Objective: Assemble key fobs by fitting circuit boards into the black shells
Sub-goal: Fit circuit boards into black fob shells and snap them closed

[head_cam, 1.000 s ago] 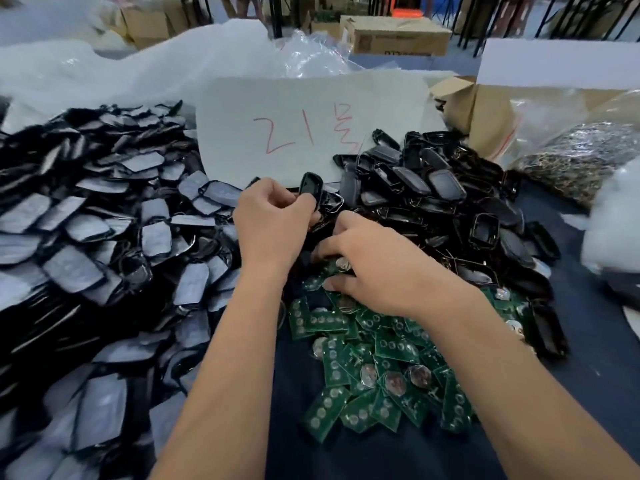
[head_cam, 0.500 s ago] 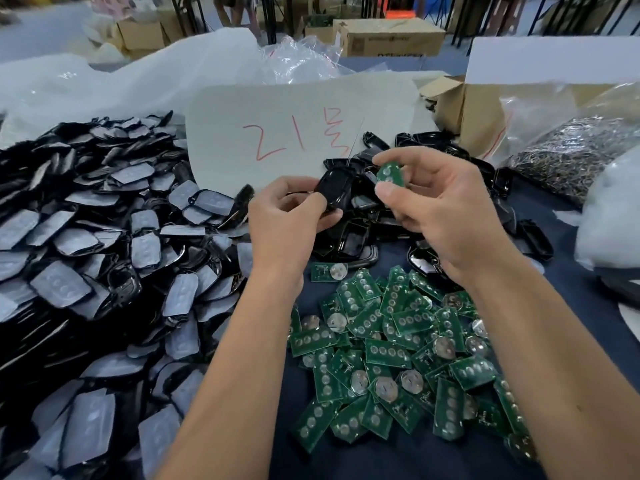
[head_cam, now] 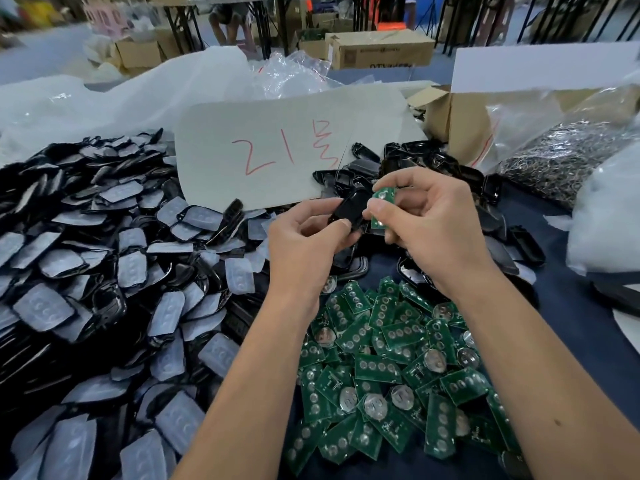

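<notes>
Holding a black shell (head_cam: 349, 209) up over the tabletop (head_cam: 568, 327), the left hand (head_cam: 308, 244) has its thumb and fingers curled round it. The shell is tilted and sits between the two hands. Right beside it is a small green circuit board (head_cam: 382, 206), pinched in the right hand (head_cam: 426, 223) between the thumb and the first finger. The board touches or nearly touches the edge of the shell (it is hard to tell which). The other fingers of the right hand are curled in under the board.

Below the hands lies a heap of green circuit boards (head_cam: 391, 372) on the dark blue tabletop. Some show rows of round pads and some show a round silver coin battery. Behind the hands is a pile of empty black shells (head_cam: 433, 161). To the left is a much bigger pile of black shells with grey button pads (head_cam: 104, 271) in them, all jumbled on top of one another.

A white card (head_cam: 277, 150) with red writing leans at the back of the tabletop. To the right is an open cardboard box (head_cam: 457, 119) and a clear bag full of small metal rings (head_cam: 561, 157). White plastic sheets (head_cam: 104, 95) lie behind the big pile.
</notes>
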`<state>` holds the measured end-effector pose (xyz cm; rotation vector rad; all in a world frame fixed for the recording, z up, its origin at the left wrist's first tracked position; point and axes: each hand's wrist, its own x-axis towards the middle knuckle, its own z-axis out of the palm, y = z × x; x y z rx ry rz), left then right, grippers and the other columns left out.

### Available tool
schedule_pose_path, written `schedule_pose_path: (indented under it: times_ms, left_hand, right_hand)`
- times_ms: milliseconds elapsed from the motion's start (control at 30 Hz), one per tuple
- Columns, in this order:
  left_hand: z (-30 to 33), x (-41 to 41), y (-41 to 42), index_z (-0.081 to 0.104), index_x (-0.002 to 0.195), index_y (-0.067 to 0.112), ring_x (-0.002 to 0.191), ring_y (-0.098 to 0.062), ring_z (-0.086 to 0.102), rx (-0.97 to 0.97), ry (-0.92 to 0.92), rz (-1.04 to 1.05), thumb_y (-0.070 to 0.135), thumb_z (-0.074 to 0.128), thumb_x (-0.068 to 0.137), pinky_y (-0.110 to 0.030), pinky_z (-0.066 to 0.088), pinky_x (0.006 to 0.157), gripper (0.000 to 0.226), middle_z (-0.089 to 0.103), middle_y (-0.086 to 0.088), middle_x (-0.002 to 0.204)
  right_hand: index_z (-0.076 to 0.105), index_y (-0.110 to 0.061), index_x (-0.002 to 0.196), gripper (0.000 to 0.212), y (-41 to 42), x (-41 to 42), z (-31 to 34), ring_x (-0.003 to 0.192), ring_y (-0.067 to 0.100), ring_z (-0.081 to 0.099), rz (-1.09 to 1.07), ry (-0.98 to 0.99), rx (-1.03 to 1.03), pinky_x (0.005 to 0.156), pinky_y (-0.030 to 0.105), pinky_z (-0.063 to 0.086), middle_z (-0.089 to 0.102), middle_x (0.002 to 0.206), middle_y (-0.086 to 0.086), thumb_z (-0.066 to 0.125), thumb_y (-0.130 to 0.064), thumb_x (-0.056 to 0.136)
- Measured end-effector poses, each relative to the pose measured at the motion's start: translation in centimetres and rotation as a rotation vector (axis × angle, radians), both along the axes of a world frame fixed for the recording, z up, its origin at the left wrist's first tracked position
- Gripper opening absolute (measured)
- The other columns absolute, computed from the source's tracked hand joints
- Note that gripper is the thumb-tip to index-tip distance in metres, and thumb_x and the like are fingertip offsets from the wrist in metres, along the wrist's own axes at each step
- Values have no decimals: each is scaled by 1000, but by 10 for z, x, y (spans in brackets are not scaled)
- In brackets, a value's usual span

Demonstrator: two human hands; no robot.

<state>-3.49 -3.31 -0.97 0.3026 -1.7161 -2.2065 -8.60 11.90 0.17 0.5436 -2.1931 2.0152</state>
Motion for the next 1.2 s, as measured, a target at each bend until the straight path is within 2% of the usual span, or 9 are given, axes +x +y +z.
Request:
schedule_pose_path:
  times_ms: [67,167,300,433,533,767,933,1067,1200]
  left_hand:
    - [-2,-1,0,77,93,15,73,-22,76,4,-8,3,-9,69,89,-28,62,76,25,75,-1,72]
    - [-3,-1,0,78,94,15,77,-25,78,-3,-18,-7,-10,68,89,-29,63,77,28,75,-2,73]
    - [-5,-1,0,76,104,11,80,-26,79,-41,-19,-16,-11,68,88,-30,64,80,28,76,-2,75]
    - [-5,-2,-1,77,105,14,79,-23,79,-64,-33,-11,-10,70,86,-26,62,77,31,75,3,73]
    - [-6,-2,-1,78,104,18,79,-22,79,-79,-47,-12,-9,70,87,-29,64,80,33,76,5,75]
    - [-5,-2,2,78,108,20,83,-24,79,-135,-80,-20,-5,70,87,-41,63,90,33,79,-2,84]
    - [-4,-1,0,76,111,25,83,-21,78,-174,-87,-8,-3,71,87,-36,63,90,37,71,14,66]
    - [-4,0,-1,76,101,34,85,-21,79,-201,-97,16,1,73,85,-37,60,91,37,77,16,81]
    - [-3,2,0,78,99,39,93,-18,78,-237,-98,18,7,75,80,-34,59,91,37,77,12,90]
  right_hand:
    - [73,-19,96,11,0,-1,-1,57,27,68,-25,-5,-22,55,28,52,77,78,2,80,-16,88]
    - [74,-21,94,12,-1,-2,-3,52,18,66,-55,-21,-34,52,23,50,74,79,-4,82,-20,85]
    - [74,-22,91,11,-1,-2,-5,51,20,68,-110,-9,-34,48,20,48,73,80,1,83,-19,87]
    - [69,-15,94,15,-3,-1,-4,51,25,71,-120,15,-51,49,26,53,72,74,3,82,-18,88]
    - [64,-15,93,22,-4,2,-3,55,32,74,-117,10,-104,50,34,59,71,79,7,84,-17,87]
    - [70,-21,84,16,-6,2,-8,62,23,76,-174,-2,6,54,26,55,77,78,4,85,-22,85]
    - [72,-11,91,4,-10,5,-6,67,26,78,-119,-19,-59,58,34,63,75,83,9,75,-10,94]
    - [77,-19,91,6,-9,6,-4,60,20,75,-155,19,21,50,24,54,76,77,2,82,-17,89]
    - [72,-23,89,14,-7,6,-5,54,20,72,-187,55,56,53,24,53,75,73,2,85,-22,85]
